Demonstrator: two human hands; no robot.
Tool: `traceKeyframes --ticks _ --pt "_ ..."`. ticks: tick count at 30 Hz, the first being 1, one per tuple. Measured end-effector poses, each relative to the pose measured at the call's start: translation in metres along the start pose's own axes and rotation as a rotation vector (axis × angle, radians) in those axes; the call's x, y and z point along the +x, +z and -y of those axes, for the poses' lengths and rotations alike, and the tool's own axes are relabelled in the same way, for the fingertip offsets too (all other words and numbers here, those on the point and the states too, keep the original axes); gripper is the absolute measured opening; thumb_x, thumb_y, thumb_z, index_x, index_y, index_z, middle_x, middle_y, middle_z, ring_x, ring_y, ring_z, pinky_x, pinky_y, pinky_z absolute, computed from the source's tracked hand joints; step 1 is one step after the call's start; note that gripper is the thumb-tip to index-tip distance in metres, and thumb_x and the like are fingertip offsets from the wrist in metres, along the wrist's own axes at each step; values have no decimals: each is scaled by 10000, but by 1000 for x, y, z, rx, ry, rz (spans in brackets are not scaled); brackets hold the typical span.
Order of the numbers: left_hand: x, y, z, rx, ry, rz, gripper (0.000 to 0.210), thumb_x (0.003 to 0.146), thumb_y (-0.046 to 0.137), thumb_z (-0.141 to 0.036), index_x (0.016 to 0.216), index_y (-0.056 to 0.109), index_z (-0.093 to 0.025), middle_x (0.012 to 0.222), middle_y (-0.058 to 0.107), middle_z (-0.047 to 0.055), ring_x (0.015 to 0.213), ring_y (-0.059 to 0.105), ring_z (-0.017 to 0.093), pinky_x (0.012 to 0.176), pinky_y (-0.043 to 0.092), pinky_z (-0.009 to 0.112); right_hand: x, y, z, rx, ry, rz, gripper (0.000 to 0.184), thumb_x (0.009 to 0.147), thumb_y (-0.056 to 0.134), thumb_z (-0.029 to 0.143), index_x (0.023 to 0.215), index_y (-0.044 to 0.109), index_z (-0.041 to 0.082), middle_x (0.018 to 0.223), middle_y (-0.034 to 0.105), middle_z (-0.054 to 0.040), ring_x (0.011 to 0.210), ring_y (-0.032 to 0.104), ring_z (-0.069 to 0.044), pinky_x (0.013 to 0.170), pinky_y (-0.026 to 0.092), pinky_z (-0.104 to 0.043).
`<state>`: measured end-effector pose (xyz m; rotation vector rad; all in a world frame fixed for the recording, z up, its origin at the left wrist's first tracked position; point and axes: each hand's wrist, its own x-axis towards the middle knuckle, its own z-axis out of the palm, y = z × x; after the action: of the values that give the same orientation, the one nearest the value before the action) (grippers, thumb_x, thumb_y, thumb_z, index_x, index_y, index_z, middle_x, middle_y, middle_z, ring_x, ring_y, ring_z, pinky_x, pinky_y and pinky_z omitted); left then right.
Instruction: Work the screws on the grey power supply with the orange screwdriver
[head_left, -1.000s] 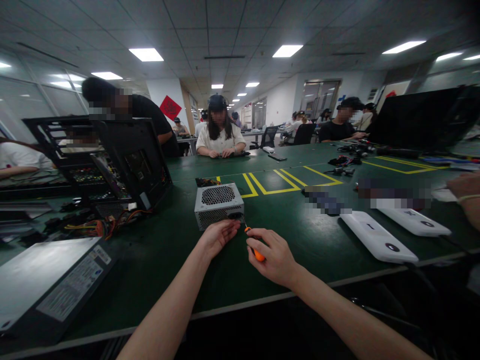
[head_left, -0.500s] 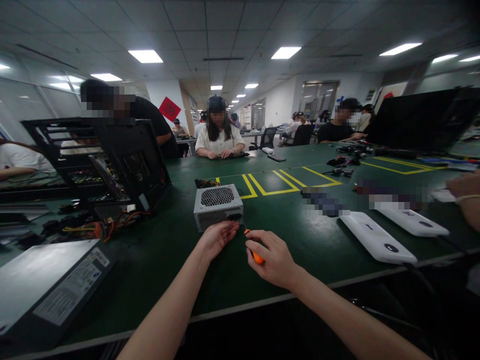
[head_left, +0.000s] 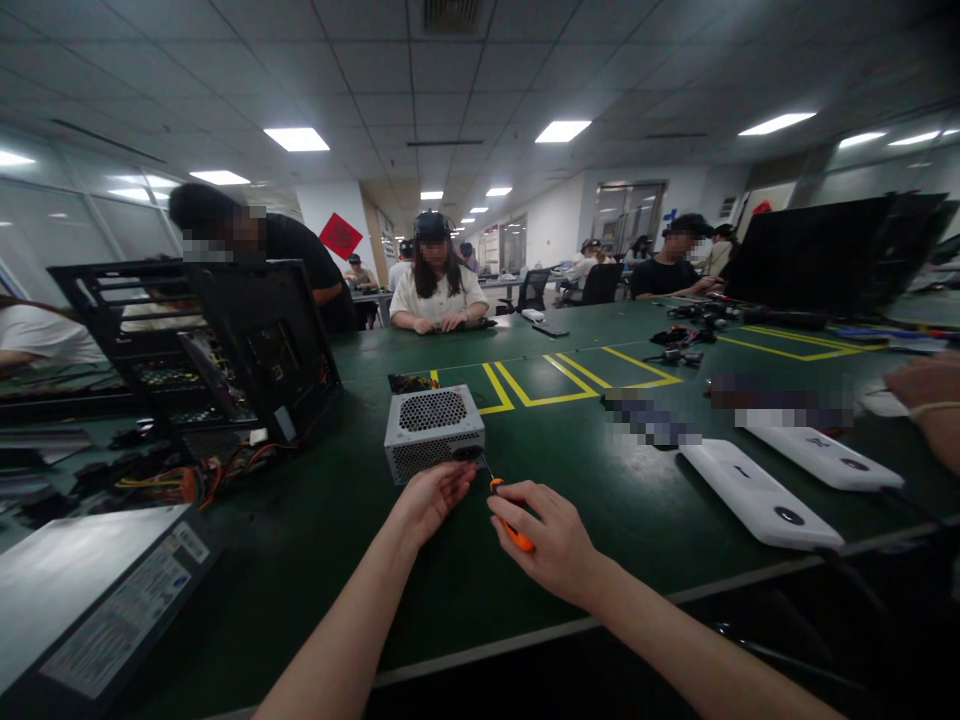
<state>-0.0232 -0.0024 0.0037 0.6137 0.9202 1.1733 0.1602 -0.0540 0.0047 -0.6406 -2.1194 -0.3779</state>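
Note:
A grey power supply unit [head_left: 435, 425] with a honeycomb vent on top sits on the green table, its black socket [head_left: 468, 453] facing me at the right of its near side. My right hand [head_left: 551, 540] grips the orange handle of a screwdriver [head_left: 519, 538]. The thin shaft points up and left, its tip at the near right edge of the unit beside the socket. Palm up, my left hand [head_left: 433, 503] is at the near side just below the socket, fingers loosely curved and apart. Whether its fingertips touch the casing I cannot tell.
An open black computer case [head_left: 262, 340] stands at the left with loose cables [head_left: 199, 480]. A larger metal power supply [head_left: 112, 590] lies at front left. White devices [head_left: 757, 495] lie at the right. Across the table a person [head_left: 439, 285] works.
My view has tilted up a little, so the table sits lower in the picture. Both hands, the screwdriver and the power supply unit keep nearly the same arrangement.

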Motion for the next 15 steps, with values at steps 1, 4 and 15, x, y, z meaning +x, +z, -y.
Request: traceKeyframes --ticks 1,4,15 --pt "0 0 0 2 1 -5 111 755 546 -67 815 640 -65 842 685 125 739 647 129 624 522 187 0 -2 -2 -17 -22 10 231 803 517 155 1031 534 189 898 582 -76 759 563 -154 647 466 -275" --pt "0 1 0 12 5 -12 117 751 546 -63 818 642 -64 842 685 122 729 645 124 616 520 182 1 -9 -9 -27 -102 117 150 817 543 289 919 560 179 887 568 -83 727 556 -152 613 468 -263" --pt "-2 3 0 40 21 -1 116 749 552 -68 821 643 -64 885 681 133 744 642 127 638 521 191 -6 -16 -13 150 -163 296 425 810 517 422 1104 463 119 1143 544 -187 1057 542 -245 796 492 -363"
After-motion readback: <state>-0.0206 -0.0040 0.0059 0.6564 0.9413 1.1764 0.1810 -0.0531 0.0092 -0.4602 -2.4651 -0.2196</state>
